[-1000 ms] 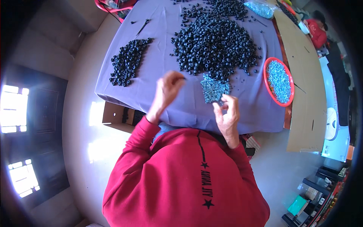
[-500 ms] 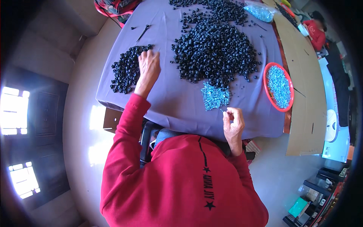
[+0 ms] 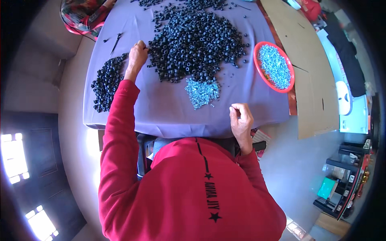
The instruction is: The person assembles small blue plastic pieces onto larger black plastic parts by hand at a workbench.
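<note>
A table under a purple cloth [image 3: 165, 108] holds a big heap of small black rings [image 3: 197, 40] in the middle. A smaller pile of black rings [image 3: 105, 82] lies at the left. My left hand [image 3: 137, 55] reaches out between the two, its fingers curled at the left edge of the big heap; what it grips is hidden. A little pile of shiny silver pieces [image 3: 202, 91] lies near the front. My right hand [image 3: 240, 117] rests at the table's front edge, right of that pile, fingers pinched together on something too small to make out.
A red bowl [image 3: 261, 74] full of silver pieces stands at the table's right edge. Cardboard sheets [image 3: 309, 80] lie on the floor to the right. Another person in patterned clothing [image 3: 82, 14] sits at the far left corner. Shelving with boxes [image 3: 341, 176] stands lower right.
My left hand has gone from near the silver pile out to the left pile of rings, then on to the big heap's edge. My right hand has stayed at the front edge.
</note>
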Motion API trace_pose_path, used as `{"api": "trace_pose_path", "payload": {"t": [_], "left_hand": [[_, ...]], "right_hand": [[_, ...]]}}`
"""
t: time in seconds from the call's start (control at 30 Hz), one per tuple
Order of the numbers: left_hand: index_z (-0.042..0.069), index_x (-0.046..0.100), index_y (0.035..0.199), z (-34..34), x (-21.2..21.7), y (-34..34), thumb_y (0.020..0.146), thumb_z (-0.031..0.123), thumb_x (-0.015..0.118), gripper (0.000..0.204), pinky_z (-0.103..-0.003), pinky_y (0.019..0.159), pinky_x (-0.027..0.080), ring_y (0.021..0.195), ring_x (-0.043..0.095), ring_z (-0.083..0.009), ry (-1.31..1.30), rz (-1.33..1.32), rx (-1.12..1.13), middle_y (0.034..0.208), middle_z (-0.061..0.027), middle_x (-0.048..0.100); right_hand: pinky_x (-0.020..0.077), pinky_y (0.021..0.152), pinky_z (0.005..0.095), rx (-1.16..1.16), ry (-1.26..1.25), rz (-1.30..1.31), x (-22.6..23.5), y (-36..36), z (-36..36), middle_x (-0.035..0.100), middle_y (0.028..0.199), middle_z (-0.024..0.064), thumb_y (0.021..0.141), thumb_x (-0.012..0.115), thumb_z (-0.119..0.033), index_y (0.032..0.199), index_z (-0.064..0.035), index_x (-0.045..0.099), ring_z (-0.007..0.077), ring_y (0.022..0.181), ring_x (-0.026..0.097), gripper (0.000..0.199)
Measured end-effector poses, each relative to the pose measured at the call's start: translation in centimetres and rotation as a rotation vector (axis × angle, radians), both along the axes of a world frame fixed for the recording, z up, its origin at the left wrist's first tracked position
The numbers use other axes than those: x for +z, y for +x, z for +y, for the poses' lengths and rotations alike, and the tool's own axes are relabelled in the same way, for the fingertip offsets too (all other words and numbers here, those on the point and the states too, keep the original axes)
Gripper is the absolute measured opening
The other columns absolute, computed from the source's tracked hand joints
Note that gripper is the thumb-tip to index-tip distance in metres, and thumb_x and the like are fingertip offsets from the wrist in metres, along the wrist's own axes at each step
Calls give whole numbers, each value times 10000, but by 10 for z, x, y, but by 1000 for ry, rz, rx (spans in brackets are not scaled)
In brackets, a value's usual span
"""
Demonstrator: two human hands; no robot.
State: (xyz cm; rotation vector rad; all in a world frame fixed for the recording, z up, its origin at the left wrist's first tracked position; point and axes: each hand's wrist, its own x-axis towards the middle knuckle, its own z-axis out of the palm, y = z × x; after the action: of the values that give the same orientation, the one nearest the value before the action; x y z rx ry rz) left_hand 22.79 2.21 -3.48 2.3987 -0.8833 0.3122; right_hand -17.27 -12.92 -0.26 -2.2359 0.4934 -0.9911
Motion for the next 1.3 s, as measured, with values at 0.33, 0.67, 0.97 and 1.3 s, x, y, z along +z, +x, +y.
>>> {"api": "trace_pose_path", "payload": {"t": [0.33, 0.67, 0.97, 1.3], "left_hand": [[16, 630, 926, 17, 29, -31, 787, 194, 652, 226, -256, 591, 463, 637, 580, -127, -460, 290, 97, 731, -54, 633], [6, 610, 931, 31, 30, -222, 829, 101, 614, 139, -226, 575, 436, 603, 525, -97, -862, 1105, -431, 751, -51, 602], [0, 602, 993, 33, 25, -241, 853, 107, 587, 177, -223, 617, 439, 665, 522, -89, -840, 1313, -403, 814, -41, 597], [2, 581, 903, 43, -5, -234, 810, 75, 630, 127, -231, 641, 443, 674, 534, -117, -1074, 1539, -551, 804, -57, 584]], "right_hand": [[451, 578, 288, -66, -30, 30, -3, 20, -26, 553, 771, 102, 755, 593, 24, 862, -3, 562, 192, 623, 550, 114], [458, 618, 339, -95, -207, 103, -17, 70, -94, 563, 755, 118, 751, 600, -12, 814, -6, 552, 251, 657, 572, 79], [449, 663, 421, -190, -298, 257, -29, 101, -116, 543, 816, 143, 761, 635, -124, 906, -47, 554, 319, 755, 556, 183], [459, 667, 408, -156, -371, 185, -9, 102, -93, 523, 827, 143, 751, 601, -65, 892, -55, 577, 328, 766, 552, 143]]}}
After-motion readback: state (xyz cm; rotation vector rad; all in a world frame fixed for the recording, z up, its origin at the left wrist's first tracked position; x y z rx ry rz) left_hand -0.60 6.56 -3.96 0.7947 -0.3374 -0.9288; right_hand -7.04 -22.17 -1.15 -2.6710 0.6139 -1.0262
